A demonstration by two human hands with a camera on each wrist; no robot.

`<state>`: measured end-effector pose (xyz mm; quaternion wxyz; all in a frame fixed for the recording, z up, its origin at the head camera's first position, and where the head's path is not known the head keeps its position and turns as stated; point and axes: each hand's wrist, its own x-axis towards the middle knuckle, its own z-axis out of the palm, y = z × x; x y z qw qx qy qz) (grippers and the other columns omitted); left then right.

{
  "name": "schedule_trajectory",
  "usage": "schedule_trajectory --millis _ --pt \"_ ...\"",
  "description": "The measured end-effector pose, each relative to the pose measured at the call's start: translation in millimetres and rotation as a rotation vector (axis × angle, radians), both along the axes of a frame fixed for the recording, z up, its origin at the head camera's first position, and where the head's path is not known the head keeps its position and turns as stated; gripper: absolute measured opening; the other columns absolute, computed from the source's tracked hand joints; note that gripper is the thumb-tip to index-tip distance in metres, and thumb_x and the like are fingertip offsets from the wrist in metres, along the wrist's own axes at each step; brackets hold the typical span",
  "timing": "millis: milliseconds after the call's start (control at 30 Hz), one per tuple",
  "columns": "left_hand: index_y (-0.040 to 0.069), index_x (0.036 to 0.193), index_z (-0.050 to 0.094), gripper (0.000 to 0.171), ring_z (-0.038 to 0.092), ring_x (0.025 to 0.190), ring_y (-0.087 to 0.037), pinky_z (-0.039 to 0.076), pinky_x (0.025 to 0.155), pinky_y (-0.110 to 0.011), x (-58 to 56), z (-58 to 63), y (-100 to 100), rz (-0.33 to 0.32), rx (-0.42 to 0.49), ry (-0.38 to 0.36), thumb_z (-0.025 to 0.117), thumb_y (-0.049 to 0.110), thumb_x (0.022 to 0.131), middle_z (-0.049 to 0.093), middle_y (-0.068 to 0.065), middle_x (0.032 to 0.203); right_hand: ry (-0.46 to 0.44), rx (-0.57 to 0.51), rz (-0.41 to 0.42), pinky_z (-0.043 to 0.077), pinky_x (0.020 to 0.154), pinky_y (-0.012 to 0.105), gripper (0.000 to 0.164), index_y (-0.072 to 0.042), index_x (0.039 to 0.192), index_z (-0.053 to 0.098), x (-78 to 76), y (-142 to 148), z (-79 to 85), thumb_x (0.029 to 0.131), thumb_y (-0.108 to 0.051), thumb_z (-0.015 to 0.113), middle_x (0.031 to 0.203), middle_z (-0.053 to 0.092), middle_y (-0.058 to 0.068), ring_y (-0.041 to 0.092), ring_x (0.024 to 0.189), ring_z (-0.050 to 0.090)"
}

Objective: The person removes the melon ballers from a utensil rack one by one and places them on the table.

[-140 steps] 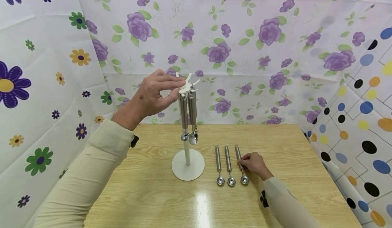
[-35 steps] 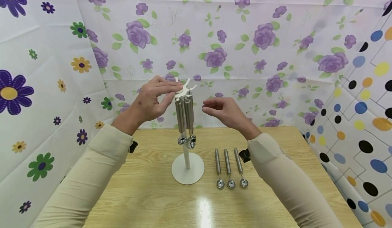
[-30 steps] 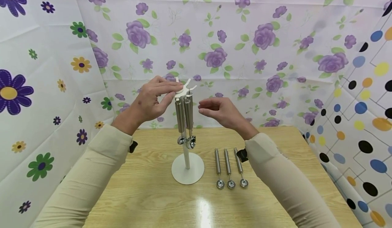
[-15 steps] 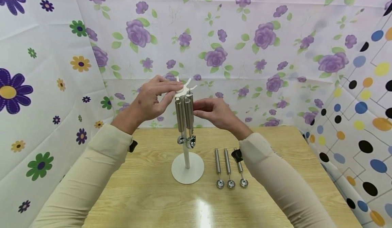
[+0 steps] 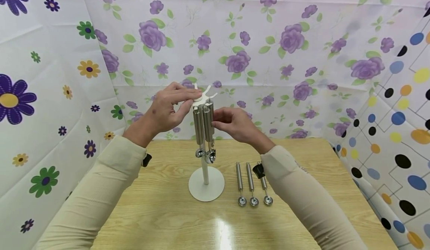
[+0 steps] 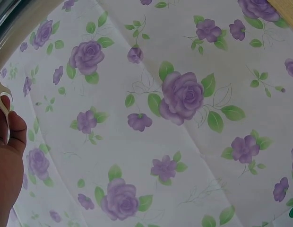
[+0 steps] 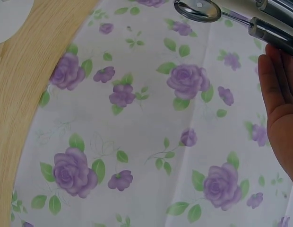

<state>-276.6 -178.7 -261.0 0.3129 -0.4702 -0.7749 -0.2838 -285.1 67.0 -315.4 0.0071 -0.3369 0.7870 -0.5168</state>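
Observation:
A white stand (image 5: 205, 172) with a ring of upward-curving hooks (image 5: 202, 100) bears several steel melon ballers (image 5: 199, 128), hanging bowl-down close together. At its top, my left hand (image 5: 168, 106) pinches the hook ring between thumb and fingers. From the right side, my right hand (image 5: 236, 125) pinches the handle of one hanging melon baller (image 7: 271, 34); the other handles partly hide it in the head view. The right wrist view shows its round bowl (image 7: 198, 10) and fingertips right at the handle. Three more melon ballers (image 5: 250, 177) lie side by side on the table, right of the stand.
The wooden table (image 5: 161, 205) carries the stand's round white base (image 5: 215, 190). A flowered cloth (image 5: 255, 63) hangs behind it, with patterned cloths at left and right. A black wrist strap (image 5: 259, 170) overlaps the right-hand melon baller on the table.
My right hand has left the rightmost melon baller on the table, risen, and moved left until its fingers reached a hanging handle. My left hand has stayed on the stand's top.

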Motion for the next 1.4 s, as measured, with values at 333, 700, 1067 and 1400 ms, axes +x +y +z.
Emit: schedule_trajectory --millis 333,700,1067,1400 --pt "0.0 0.12 0.072 0.029 0.057 0.096 -0.03 0.047 0.079 -0.042 0.8 -0.3 0.8 0.005 0.006 -0.007 0.057 0.001 0.095 0.071 -0.013 0.12 0.048 0.007 -0.061 0.055 0.081 0.035 0.022 0.0 0.116 0.07 0.4 8.0 3.4 0.096 -0.008 0.067 0.101 0.072 0.009 0.02 0.089 0.069" --pt "0.0 0.12 0.072 0.029 0.057 0.096 -0.029 0.046 0.08 -0.042 0.3 -1.4 1.1 0.005 0.013 -0.007 0.057 0.001 0.095 0.07 -0.014 0.12 0.043 0.037 -0.101 0.055 0.082 0.037 0.023 -0.002 0.117 0.07 2.7 16.3 7.7 0.096 -0.011 0.068 0.102 0.072 0.008 0.019 0.091 0.069" --pt "0.001 0.12 0.073 0.029 0.056 0.096 -0.031 0.045 0.077 -0.043 0.2 -3.7 1.4 0.019 0.024 -0.004 0.06 -0.001 0.094 0.07 -0.015 0.121 0.017 0.062 -0.139 0.055 0.08 0.036 0.022 -0.003 0.116 0.07 4.7 32.6 -2.5 0.096 -0.013 0.069 0.102 0.07 0.007 0.022 0.091 0.068" --pt "-0.001 0.119 0.072 0.029 0.057 0.096 -0.033 0.045 0.076 -0.044 -0.6 -3.9 2.3 0.006 0.029 0.023 0.058 -0.001 0.094 0.07 -0.017 0.12 -0.039 0.062 -0.168 0.054 0.082 0.037 0.021 -0.006 0.115 0.07 8.4 52.0 -16.4 0.096 -0.016 0.069 0.104 0.07 0.008 0.02 0.093 0.067"
